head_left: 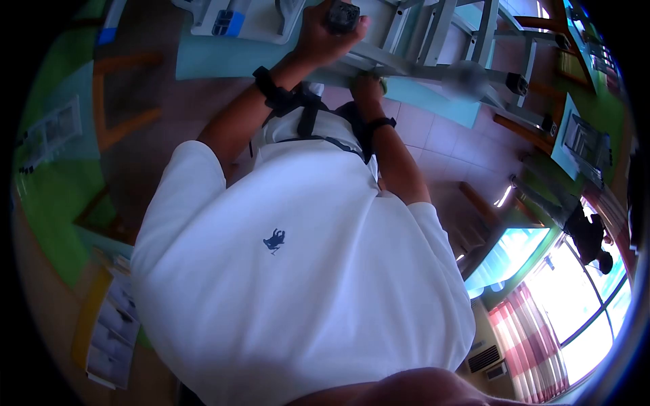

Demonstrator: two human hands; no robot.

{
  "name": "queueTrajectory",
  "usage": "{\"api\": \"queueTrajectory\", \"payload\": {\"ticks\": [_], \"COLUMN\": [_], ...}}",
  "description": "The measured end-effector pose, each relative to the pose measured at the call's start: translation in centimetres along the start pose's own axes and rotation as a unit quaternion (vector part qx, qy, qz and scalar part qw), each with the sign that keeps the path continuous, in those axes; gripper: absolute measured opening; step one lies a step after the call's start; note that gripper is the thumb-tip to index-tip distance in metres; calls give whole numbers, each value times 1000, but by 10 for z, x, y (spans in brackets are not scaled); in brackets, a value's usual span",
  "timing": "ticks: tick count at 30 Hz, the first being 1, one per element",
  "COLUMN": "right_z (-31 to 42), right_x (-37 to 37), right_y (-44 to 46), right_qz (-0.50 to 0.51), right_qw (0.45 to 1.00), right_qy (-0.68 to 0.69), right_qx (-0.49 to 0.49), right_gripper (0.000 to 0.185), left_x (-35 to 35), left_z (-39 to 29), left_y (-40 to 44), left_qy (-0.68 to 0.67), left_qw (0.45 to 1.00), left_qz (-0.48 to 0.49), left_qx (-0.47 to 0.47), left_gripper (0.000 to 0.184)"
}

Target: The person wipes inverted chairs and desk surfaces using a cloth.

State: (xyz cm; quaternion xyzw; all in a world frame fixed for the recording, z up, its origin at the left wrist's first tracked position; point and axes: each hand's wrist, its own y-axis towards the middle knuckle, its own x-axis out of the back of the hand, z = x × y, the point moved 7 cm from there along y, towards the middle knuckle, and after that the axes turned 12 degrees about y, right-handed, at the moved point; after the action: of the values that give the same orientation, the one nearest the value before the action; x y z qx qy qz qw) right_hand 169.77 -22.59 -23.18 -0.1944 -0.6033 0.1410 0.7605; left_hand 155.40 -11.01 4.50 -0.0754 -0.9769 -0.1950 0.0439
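Note:
My left hand (323,39) is closed around a post with a black, square end cap (342,17), which points up toward me. It looks like a leg of the grey metal frame (433,34) beside it. Similar black caps, such as one end cap (516,83), finish other legs on the right. Below the frame's near bar (386,61), my right hand (367,91) is closed, its fingers partly hidden. A small bit of green shows at that hand, too little to name. The frame lies over a light-blue tabletop (217,57).
A pale plastic piece (261,24) lies left of my left hand. Wooden-legged tables (128,61) stand around on a tiled floor (433,135). At the right, another person (586,233) stands near a window (575,298) with a checked curtain (528,338). Papers sit in a rack (112,331) at lower left.

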Motion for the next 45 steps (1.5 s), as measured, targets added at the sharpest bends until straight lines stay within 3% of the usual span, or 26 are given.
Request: {"api": "queueTrajectory", "payload": {"ticks": [3, 4, 5, 6, 8, 10, 11, 13, 17, 19, 20, 22, 23, 25, 28, 31, 36, 39, 41, 43, 45], "right_z": [19, 17, 18, 24, 26, 50, 61, 78, 76, 68, 60, 43, 36, 14, 16, 33, 44, 40, 38, 36, 41], "right_x": [17, 30, 29, 32, 34, 72, 83, 83, 67, 52, 49, 43, 45, 44, 43, 53, 53, 54, 64, 52, 43], "right_y": [4, -4, -6, -10, -9, -21, -15, 4, 33, 25, 20, 4, -1, 4, 12, 28, 49, 53, 49, 51, 45], "right_qz": [29, -12, -13, -62, -111, -240, -242, -138, -199, -72, -70, -202, -200, -125, -103, -196, -249, -223, -189, -165, -151], "right_qw": [998, 987, 987, 980, 969, 905, 903, 934, 906, 975, 975, 945, 945, 985, 993, 974, 951, 941, 934, 942, 956], "right_qy": [47, 153, 151, 157, 159, 225, 226, 276, 327, 174, 174, 96, 99, 74, 45, -5, 19, 164, 287, 278, 202], "right_qx": [40, 52, 53, 103, 154, 271, 273, 178, 182, 121, 121, 238, 239, 94, 38, 114, 183, 193, 97, 91, 150], "right_gripper": [19, 19, 19, 21, 24, 29, 29, 33, 30, 25, 25, 19, 19, 16, 17, 20, 22, 24, 25, 23, 22], "left_x": [0, 0, 2, 4, 5, 5, 5, 5, 6, 6, 5, 7, 7, 7, 7, 5, 5, 3, 4, 3, 3], "left_z": [6, 7, 0, -10, -16, -21, -22, -21, -19, -18, -17, -16, -19, -22, -22, -17, -15, -14, -12, -10, -9], "left_y": [-2, 0, 1, 4, 6, 7, 7, 6, 8, 4, 5, 6, 7, 9, 7, 9, 8, 6, 6, 6, 7], "left_qy": [76, 75, 58, 41, 49, 60, 53, 47, 59, 57, 45, 37, 46, 60, 72, 56, 62, 48, 44, 40, 33], "left_qw": [995, 995, 997, 995, 996, 995, 996, 995, 993, 994, 994, 995, 993, 991, 989, 992, 989, 988, 987, 987, 988], "left_qz": [62, 61, 43, 24, 8, -8, -3, 11, 3, -2, 2, 3, 8, 15, 15, 28, 36, 48, 49, 50, 58], "left_qx": [24, 21, -31, -83, -79, -74, -78, -82, -99, -99, -97, -94, -107, -119, -130, -106, -128, -139, -146, -145, -139], "left_gripper": [10, 10, 16, 22, 22, 23, 22, 21, 20, 20, 20, 20, 21, 21, 25, 28, 27, 24, 24, 23, 23]}}
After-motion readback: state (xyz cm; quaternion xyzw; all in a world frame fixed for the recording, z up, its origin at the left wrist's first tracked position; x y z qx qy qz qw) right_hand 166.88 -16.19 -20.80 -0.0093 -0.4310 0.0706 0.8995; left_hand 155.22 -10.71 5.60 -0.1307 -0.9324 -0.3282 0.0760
